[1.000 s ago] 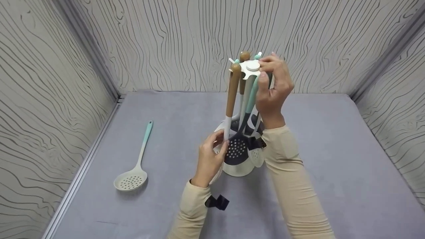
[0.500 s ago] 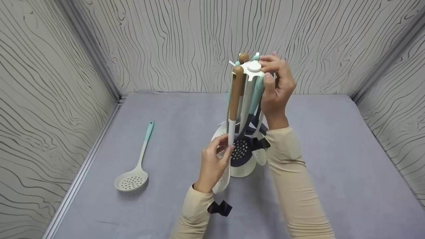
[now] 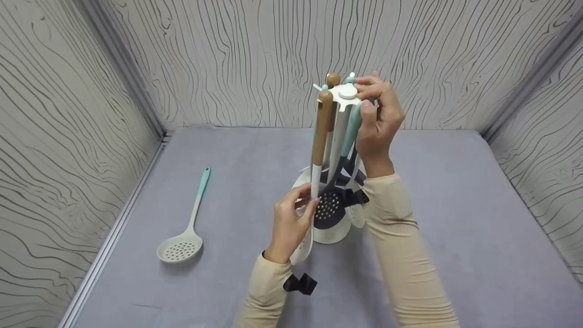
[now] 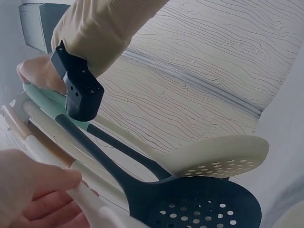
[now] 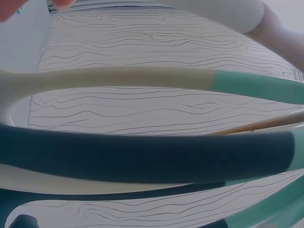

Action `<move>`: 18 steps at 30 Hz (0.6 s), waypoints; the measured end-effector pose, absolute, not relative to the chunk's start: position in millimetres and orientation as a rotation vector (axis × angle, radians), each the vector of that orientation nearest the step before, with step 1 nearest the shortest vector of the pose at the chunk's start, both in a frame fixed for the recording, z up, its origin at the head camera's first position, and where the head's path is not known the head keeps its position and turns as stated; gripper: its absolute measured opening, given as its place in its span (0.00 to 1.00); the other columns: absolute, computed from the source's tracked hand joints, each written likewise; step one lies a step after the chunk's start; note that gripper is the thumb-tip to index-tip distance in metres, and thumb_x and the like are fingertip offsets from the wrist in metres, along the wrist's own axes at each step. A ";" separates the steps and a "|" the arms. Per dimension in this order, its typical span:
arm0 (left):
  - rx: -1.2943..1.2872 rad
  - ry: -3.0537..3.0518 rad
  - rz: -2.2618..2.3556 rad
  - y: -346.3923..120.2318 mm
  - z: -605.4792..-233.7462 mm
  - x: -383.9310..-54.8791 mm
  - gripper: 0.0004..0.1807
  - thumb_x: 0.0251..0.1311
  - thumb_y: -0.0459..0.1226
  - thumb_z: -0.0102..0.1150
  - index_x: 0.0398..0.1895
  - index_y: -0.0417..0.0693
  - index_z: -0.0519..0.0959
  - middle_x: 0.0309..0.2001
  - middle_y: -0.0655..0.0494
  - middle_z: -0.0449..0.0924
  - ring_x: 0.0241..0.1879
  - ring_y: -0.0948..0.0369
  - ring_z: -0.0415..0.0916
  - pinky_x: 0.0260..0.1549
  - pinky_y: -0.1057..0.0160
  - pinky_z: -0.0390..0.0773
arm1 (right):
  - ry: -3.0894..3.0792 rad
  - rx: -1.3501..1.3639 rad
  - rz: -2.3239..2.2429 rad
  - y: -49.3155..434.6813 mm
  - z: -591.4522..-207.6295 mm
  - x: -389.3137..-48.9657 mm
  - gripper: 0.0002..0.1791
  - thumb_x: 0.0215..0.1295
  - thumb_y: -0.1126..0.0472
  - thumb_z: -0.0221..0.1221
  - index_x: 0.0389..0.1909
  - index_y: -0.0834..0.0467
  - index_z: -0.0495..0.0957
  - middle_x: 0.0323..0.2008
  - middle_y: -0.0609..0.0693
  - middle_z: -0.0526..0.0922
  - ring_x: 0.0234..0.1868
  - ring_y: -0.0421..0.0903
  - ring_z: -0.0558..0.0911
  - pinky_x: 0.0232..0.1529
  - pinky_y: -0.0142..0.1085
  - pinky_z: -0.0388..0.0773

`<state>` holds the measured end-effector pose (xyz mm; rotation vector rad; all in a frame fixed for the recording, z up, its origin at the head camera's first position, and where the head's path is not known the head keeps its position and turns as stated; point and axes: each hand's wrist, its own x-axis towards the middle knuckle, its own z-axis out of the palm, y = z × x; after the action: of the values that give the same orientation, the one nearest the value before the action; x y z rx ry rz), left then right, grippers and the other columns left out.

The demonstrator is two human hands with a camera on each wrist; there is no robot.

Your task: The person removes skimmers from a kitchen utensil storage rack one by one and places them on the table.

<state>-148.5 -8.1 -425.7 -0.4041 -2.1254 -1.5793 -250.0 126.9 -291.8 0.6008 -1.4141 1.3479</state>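
My left hand (image 3: 291, 223) pinches the white shaft of a brown-handled white utensil (image 3: 322, 132), thumb in front. Its handle top is at the hook arms of a white rotating utensil rack (image 3: 348, 93); its pale head hangs below the hand, partly hidden. At the rack's top right, my right hand (image 3: 381, 120) grips the white top with its fingertips, thumb beside a mint handle. A dark skimmer (image 3: 329, 209) with a mint handle hangs at the front. Behind it in the left wrist view hangs a cream skimmer (image 4: 218, 152).
A cream skimmer with a mint handle (image 3: 181, 248) lies on the grey cloth table (image 3: 241, 159), left of the rack. The rack's pale round base (image 3: 334, 235) stands on the cloth. Wood-patterned panels (image 3: 255, 59) rise behind and at both sides.
The brown-handled utensil, with my left hand on it, has shifted slightly right and stands more upright. The rack top has turned slightly under my right hand. Over the last half second little differs.
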 end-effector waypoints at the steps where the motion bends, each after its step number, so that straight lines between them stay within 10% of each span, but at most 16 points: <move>1: -0.405 -2.124 -1.577 -8.1 -425.8 -148.5 0.13 0.58 0.29 0.61 0.46 0.34 0.80 0.38 0.43 0.85 0.40 0.52 0.84 0.44 0.64 0.87 | -1.415 0.603 1.344 127.0 -291.6 -250.2 0.16 0.52 0.62 0.44 0.24 0.74 0.71 0.32 0.71 0.81 0.45 0.40 0.83 0.71 0.47 0.71; 18: -0.410 -2.082 -1.556 -10.9 -423.4 -149.3 0.13 0.60 0.31 0.61 0.46 0.33 0.79 0.39 0.42 0.85 0.40 0.51 0.84 0.42 0.64 0.87 | -1.412 0.611 1.346 127.2 -291.7 -250.5 0.17 0.53 0.62 0.44 0.24 0.74 0.72 0.32 0.71 0.81 0.45 0.41 0.83 0.71 0.51 0.69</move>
<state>-149.3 -10.9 -423.4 -0.4097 -2.0815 -1.5564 -250.5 127.2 -291.7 0.6105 -1.4123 1.3462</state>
